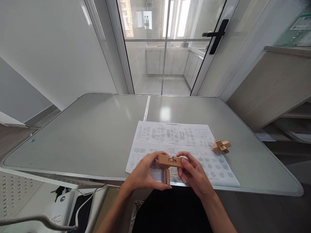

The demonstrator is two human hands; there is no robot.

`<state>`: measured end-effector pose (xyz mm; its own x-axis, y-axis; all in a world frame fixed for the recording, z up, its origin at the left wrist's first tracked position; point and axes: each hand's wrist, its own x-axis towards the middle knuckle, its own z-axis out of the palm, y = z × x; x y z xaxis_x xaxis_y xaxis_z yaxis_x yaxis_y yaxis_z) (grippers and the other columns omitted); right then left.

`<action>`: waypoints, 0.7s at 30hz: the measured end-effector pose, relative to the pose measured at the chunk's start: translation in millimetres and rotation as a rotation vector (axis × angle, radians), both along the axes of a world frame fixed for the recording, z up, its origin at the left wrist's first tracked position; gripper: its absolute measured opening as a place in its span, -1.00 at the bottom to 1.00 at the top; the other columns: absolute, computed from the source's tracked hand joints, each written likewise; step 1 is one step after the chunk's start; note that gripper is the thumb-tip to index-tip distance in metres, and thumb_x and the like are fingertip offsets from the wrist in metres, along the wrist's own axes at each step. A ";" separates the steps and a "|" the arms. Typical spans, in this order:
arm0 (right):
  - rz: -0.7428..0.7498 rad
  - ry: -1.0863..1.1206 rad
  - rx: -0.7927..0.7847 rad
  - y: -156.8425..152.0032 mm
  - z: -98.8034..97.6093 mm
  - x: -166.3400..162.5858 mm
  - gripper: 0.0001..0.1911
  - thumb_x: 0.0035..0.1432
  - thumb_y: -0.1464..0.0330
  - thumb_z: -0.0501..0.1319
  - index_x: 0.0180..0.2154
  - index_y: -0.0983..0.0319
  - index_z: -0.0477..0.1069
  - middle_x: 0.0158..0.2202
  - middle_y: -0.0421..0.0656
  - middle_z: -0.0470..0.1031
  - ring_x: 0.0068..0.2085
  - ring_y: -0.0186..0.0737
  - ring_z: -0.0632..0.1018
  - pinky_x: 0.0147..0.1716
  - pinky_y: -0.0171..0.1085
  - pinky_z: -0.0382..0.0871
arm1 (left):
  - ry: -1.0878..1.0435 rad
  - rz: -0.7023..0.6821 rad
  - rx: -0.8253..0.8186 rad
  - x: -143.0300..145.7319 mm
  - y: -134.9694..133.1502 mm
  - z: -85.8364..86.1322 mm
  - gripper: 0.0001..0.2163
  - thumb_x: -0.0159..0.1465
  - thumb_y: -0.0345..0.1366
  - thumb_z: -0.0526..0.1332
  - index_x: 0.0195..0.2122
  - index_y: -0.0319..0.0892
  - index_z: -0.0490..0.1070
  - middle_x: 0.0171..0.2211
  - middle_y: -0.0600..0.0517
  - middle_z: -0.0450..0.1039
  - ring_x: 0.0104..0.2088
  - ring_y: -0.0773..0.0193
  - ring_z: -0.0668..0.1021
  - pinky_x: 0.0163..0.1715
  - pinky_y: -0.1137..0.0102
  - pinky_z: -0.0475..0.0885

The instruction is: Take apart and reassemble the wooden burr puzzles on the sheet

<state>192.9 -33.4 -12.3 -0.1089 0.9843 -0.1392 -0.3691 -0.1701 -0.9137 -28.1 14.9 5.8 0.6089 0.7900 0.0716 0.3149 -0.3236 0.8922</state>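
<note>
Where the tabletop (pixel 85 129) comes to its near edge, the left hand (pixel 143 174) and right hand (pixel 194 174) each pinch one end of a notched wooden bar (pixel 170 160). Their fingers are closed on it, a grip that leaves the cut-out middle bare. A shorter wooden peg (pixel 167 176) hangs down from that middle, beside the left thumb. Beneath lies a printed sheet (pixel 175 136) of diagrams, flat and readable. A wooden cross (pixel 221 146) rests at the sheet's right edge, well apart from the hands, with nothing between.
</note>
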 end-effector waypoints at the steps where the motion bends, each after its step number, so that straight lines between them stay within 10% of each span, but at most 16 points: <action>1: -0.029 0.031 -0.003 -0.1 -2.4 1.0 -0.58 0.25 -0.02 0.31 -0.06 0.13 0.42 -0.56 -0.31 0.40 -0.63 -0.36 0.29 -0.57 -0.31 0.22 | -0.004 0.003 -0.005 -0.2 0.0 -0.4 -0.14 -0.09 -0.12 0.62 0.24 -0.01 0.30 0.09 -0.04 0.51 0.05 -0.02 0.56 0.12 0.12 0.44; 21: -0.229 -0.055 -0.039 9.0 -5.3 -18.9 -0.59 0.28 0.03 0.33 -0.01 0.13 0.38 -0.43 -0.27 0.48 -0.48 -0.32 0.43 -0.51 -0.37 0.34 | 0.045 0.038 -0.032 -2.2 -0.5 -1.4 -0.10 -0.08 -0.08 0.61 0.27 -0.03 0.28 0.12 -0.06 0.49 0.03 0.02 0.56 0.13 0.12 0.44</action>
<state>174.0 -24.5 -17.6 0.1255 0.9761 -0.1774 -0.3524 -0.1233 -0.9277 -30.3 14.3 4.3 0.5804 0.8141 0.0188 0.3668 -0.2820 0.8865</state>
